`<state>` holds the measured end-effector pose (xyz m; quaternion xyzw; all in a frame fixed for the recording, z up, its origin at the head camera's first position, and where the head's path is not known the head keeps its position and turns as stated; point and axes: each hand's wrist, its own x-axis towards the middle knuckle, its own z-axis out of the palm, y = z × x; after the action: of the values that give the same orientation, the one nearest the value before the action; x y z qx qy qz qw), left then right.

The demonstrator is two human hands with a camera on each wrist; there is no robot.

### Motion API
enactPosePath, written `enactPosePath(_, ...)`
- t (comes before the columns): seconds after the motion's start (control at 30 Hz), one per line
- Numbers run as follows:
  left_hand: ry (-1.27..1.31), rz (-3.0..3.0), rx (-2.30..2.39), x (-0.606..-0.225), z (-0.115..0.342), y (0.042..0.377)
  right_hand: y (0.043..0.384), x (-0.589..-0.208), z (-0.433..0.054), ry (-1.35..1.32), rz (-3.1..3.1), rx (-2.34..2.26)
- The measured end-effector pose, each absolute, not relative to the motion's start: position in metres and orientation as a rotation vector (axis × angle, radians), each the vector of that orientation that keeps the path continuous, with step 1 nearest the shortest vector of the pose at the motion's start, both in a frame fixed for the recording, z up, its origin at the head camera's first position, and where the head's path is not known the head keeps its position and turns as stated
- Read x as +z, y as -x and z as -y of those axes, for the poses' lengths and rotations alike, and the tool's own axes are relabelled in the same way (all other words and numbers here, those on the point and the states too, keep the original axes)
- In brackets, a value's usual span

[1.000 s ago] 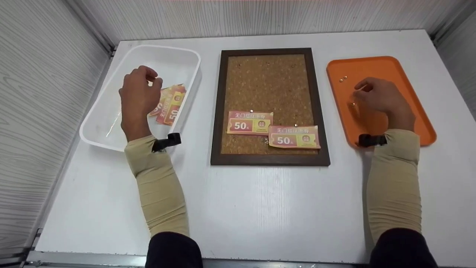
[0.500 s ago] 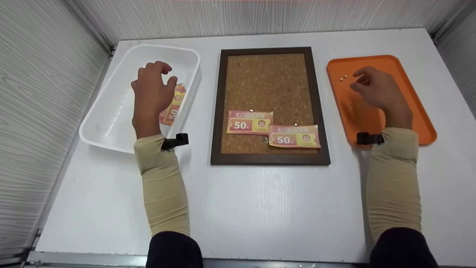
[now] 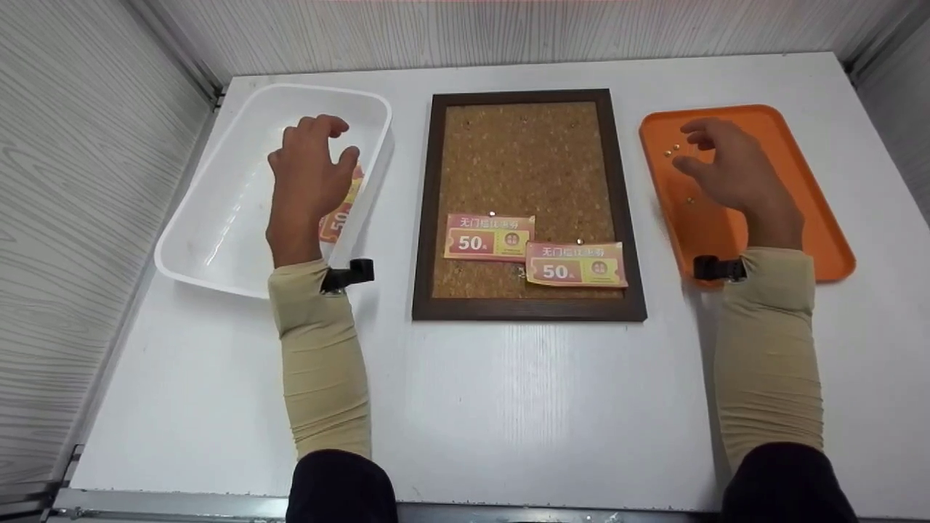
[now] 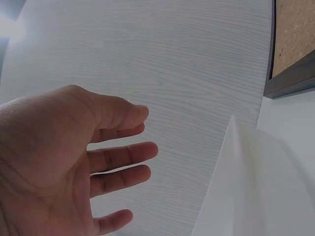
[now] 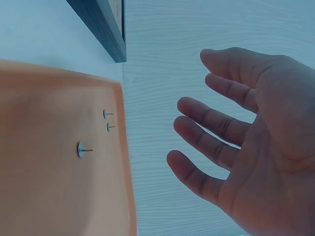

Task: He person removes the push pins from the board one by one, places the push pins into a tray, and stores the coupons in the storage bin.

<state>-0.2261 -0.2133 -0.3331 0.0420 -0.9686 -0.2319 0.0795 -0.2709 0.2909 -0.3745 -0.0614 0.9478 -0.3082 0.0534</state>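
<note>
My left hand [image 3: 309, 181] hovers over the white plastic bin [image 3: 232, 181], fingers relaxed and thumb apart, holding nothing. Partly hidden beneath it, a pink-and-yellow coupon [image 3: 336, 220] lies in the bin. Above the orange tray [image 3: 817, 225], my right hand [image 3: 737, 171] has loosely bent fingers, also with nothing in them. A thumbtack [image 5: 80, 149] lies point up on that tray, and two more sit near its edge in the right wrist view. Between the hands, a framed corkboard [image 3: 523, 160] bears a left coupon [image 3: 483, 250] and a right coupon [image 3: 563, 272], overlapping slightly, each with a tack at its top.
The bin's raised wall [image 4: 246, 172] stands beside the left hand. A dark wooden frame [image 3: 530, 311] borders the corkboard. All three rest on a white table [image 3: 508, 407], with pale wood-grain panels [image 3: 508, 36] behind and at the sides.
My left hand has moved right over the bin, covering more of the coupons, and its fingers have spread. My right hand has shifted slightly away from me and left, its thumb and fingers parting.
</note>
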Motion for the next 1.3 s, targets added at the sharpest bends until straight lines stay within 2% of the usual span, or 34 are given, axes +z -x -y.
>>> enactPosePath(1.3, 0.022, 3.016, -0.66, -0.344, 0.185, 0.236, 0.261, -0.366, -0.245, 0.482, -2.905, -0.748)
